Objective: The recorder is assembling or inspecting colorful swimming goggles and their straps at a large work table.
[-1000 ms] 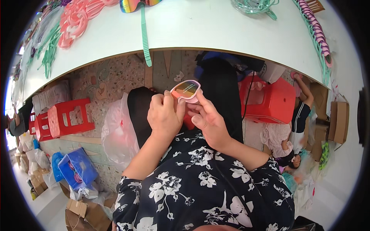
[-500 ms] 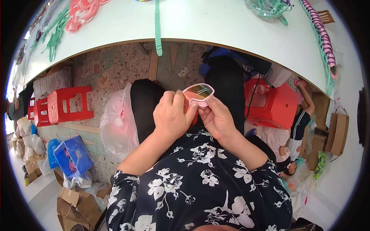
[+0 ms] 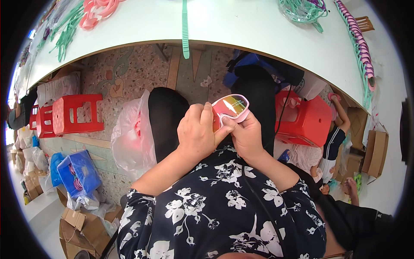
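Observation:
Over my lap I hold a pair of pink swim goggles (image 3: 234,107) with shiny, mirror-like lenses. My left hand (image 3: 197,129) is closed on one side of them, its fingers covering most of that lens. At the other side, my right hand (image 3: 248,136) pinches the rim from below with thumb and fingers. The uncovered lens faces up and gleams orange, yellow and green. Both thumbs meet near the nose bridge.
Ahead is a white table (image 3: 241,26) with a mint strap (image 3: 185,34) hanging over its edge, pink straps (image 3: 88,19) and a row of goggles (image 3: 360,47). Red stools (image 3: 77,114) stand left, another red stool (image 3: 308,121) right. Another person's hand (image 3: 351,187) shows at right.
The goggles have tilted and turned in my hands, and the lens reflection has brightened. My left hand has shifted slightly right. Another person's hand and dark-clothed body have appeared at the lower right.

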The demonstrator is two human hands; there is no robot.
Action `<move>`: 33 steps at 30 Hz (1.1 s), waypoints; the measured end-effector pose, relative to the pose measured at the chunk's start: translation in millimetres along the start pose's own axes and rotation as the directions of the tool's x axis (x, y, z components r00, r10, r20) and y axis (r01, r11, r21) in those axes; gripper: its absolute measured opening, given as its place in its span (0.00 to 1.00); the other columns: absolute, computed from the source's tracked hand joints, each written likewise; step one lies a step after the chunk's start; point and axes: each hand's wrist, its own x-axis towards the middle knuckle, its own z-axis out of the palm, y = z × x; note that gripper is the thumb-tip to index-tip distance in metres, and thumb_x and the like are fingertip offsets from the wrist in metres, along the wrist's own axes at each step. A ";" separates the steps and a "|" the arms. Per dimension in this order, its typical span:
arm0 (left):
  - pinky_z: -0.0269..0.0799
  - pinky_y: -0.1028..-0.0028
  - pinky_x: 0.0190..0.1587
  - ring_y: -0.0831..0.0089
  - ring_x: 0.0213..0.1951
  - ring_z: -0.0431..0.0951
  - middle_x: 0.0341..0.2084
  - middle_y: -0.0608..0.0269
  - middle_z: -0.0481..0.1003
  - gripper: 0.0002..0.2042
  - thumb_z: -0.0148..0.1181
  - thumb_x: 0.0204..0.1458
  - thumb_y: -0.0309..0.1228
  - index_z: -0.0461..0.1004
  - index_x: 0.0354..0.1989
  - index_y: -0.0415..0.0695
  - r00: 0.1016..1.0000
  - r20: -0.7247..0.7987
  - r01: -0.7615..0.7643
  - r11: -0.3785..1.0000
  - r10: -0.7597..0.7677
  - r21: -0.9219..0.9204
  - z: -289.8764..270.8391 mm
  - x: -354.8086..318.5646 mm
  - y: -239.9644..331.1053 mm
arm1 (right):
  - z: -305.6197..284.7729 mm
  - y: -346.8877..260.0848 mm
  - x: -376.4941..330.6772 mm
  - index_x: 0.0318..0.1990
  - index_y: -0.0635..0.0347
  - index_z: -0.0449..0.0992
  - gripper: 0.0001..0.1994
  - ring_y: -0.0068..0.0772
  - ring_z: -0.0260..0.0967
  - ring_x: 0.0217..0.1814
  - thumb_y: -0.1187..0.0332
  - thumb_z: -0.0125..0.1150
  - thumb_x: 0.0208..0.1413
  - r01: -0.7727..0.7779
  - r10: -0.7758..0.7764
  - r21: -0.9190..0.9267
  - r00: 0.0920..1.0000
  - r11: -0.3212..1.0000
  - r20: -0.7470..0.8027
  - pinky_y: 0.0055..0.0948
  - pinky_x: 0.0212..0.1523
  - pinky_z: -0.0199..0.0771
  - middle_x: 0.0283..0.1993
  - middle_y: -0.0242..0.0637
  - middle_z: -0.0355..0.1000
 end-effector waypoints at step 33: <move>0.74 0.67 0.34 0.60 0.32 0.77 0.36 0.55 0.73 0.23 0.68 0.45 0.40 0.74 0.46 0.38 0.955 0.139 -0.231 0.952 0.261 -0.202 -17.3 11.3 -17.6 | -39.7 -82.9 9.3 0.57 0.65 0.75 0.37 0.40 0.72 0.47 0.60 0.82 0.36 0.481 -0.102 -0.770 0.868 0.419 0.487 0.33 0.49 0.73 0.47 0.42 0.72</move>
